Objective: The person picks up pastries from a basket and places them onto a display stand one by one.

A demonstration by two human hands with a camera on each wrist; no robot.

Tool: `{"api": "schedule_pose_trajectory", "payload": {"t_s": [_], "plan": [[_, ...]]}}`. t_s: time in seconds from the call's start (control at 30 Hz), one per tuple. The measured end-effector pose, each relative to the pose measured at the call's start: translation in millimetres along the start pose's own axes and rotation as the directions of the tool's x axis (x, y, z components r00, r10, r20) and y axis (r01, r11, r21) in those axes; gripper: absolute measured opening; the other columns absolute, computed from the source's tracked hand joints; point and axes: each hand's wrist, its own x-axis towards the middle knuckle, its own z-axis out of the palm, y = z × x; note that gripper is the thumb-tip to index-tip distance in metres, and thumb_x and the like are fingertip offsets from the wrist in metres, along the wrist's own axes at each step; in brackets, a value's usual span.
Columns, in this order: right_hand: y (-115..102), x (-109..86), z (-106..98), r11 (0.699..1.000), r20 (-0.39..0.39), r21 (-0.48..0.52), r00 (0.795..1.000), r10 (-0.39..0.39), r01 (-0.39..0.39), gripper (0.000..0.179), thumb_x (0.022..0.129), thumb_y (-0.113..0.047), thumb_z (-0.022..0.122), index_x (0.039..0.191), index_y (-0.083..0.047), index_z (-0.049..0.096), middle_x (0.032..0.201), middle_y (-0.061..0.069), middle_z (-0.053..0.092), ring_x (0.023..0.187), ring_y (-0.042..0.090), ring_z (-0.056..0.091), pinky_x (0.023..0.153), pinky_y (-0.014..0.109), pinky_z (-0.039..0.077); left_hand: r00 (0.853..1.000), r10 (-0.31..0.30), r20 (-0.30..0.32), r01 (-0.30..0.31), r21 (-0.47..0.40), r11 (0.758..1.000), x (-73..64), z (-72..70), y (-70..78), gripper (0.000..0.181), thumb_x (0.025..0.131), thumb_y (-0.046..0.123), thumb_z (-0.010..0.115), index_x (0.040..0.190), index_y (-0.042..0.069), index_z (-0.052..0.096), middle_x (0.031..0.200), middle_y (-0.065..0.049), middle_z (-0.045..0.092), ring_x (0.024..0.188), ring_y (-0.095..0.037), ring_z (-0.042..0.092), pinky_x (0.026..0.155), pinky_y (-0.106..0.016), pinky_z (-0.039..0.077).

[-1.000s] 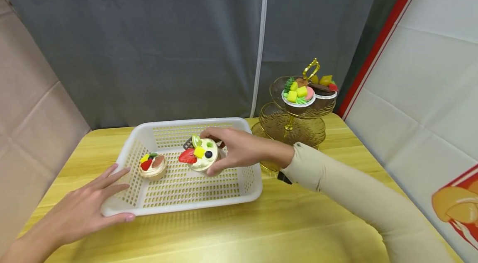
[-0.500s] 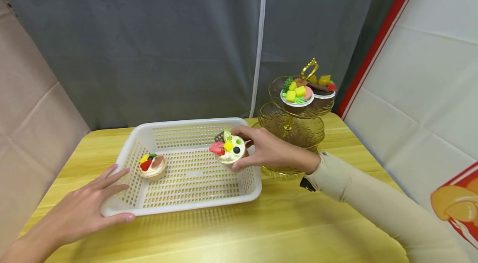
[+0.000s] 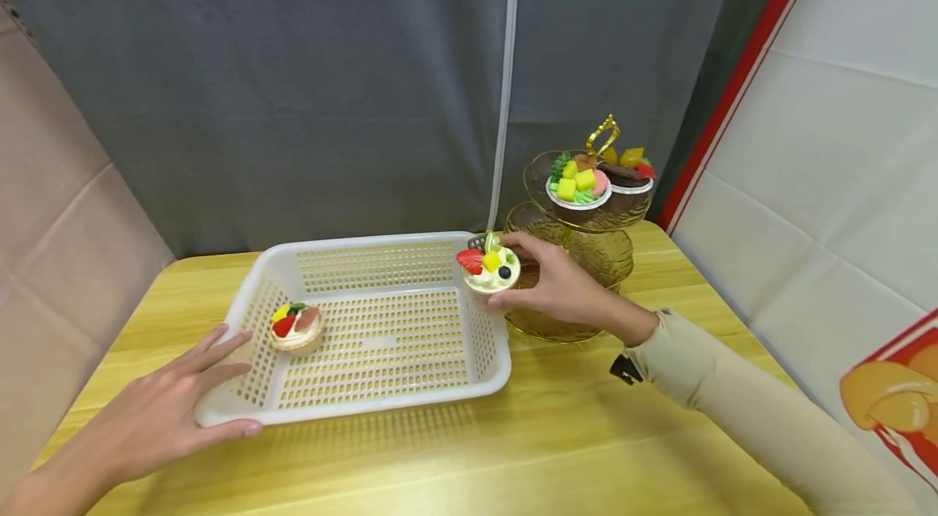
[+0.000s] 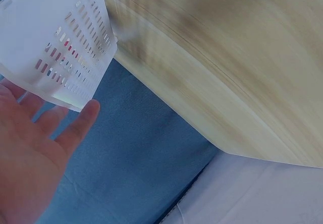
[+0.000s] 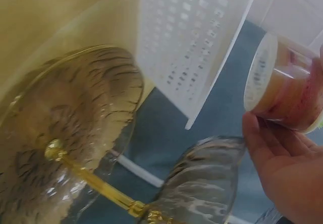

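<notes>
My right hand (image 3: 560,282) grips a dessert cup (image 3: 493,268) topped with white cream, strawberry, a yellow cube and a blueberry, thumb on the near side. It is held up over the right end of a white plastic basket (image 3: 381,400). In the right wrist view the cup (image 5: 287,85) has clear sides with brown and red layers inside. A small fruit tart (image 3: 296,328) lies in the basket's left part. At that end my left hand (image 3: 172,394) rests against the basket's rim, fingers spread and nearly straight; the left wrist view shows them at the basket wall (image 4: 55,67).
A tiered stand (image 3: 596,255) with gold-rimmed glass plates and a gold handle stands right of the basket. Its top plate holds a fruit-topped cup (image 3: 579,185) and a chocolate one (image 3: 628,174). A grey curtain (image 3: 330,93) hangs behind the wooden table (image 3: 410,459).
My right hand has carried the dessert cup from the middle of the basket rightward and up to its right rim, near the stand. The left hand stays at the basket's left end.
</notes>
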Motion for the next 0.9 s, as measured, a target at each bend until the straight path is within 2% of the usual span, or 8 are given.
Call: {"api": "schedule_pose_trajectory", "payload": {"t_s": [0.13,0.33,0.5,0.7,0.9], "plan": [[3.8,-5.1,-4.4,0.999,-0.041,0.019,0.999,0.033,-0.032,0.073,0.075,-0.017,0.088,0.137,-0.003,0.05,0.118,0.009,0.069,0.105,0.018,0.066,0.085,0.032,0.054,1.0,0.007,-0.008,-0.007,0.006,1.0,-0.5,0.2,-0.1,0.067,0.071,0.067,0.077,0.116,0.018,0.072,0.151,-0.003,0.045,0.149,-0.021,0.025,0.07,-0.055,0.05],[6.1,-8.3,-10.1,0.998,-0.087,0.045,0.995,0.04,-0.036,0.074,0.076,-0.013,0.087,0.138,0.0,0.049,0.122,0.013,0.066,0.109,0.023,0.065,0.087,0.033,0.054,1.0,0.012,-0.019,-0.012,0.008,1.0,-0.8,0.1,-0.4,0.068,0.071,0.067,0.077,0.117,0.018,0.072,0.151,-0.003,0.046,0.149,-0.018,0.023,0.07,-0.056,0.05],[8.6,-11.0,-14.5,0.998,-0.129,0.022,0.989,0.067,-0.064,0.075,0.079,-0.015,0.086,0.141,0.0,0.047,0.13,0.013,0.062,0.113,0.025,0.063,0.088,0.034,0.053,1.0,0.01,-0.013,-0.01,0.011,1.0,-0.8,0.3,-0.5,0.068,0.071,0.067,0.077,0.117,0.017,0.072,0.151,-0.003,0.045,0.149,-0.02,0.025,0.07,-0.055,0.05],[15.1,-11.9,-16.9,0.997,-0.173,0.037,0.982,0.071,-0.065,0.072,0.081,-0.016,0.084,0.141,0.0,0.049,0.13,0.014,0.062,0.111,0.026,0.064,0.089,0.039,0.053,1.0,0.016,-0.02,-0.016,0.012,1.0,-0.8,0.7,-1.3,0.068,0.071,0.067,0.077,0.117,0.017,0.072,0.151,-0.003,0.046,0.149,-0.02,0.025,0.07,-0.055,0.05],[21.7,-13.2,-18.4,0.995,-0.206,0.046,0.974,0.095,-0.088,0.074,0.082,-0.014,0.083,0.144,0.002,0.044,0.132,0.016,0.061,0.111,0.026,0.064,0.09,0.03,0.052,1.0,0.012,-0.015,-0.012,0.007,1.0,-0.9,1.4,-1.9,0.068,0.071,0.067,0.077,0.117,0.017,0.072,0.151,-0.003,0.045,0.149,-0.018,0.023,0.07,-0.056,0.05]]}}
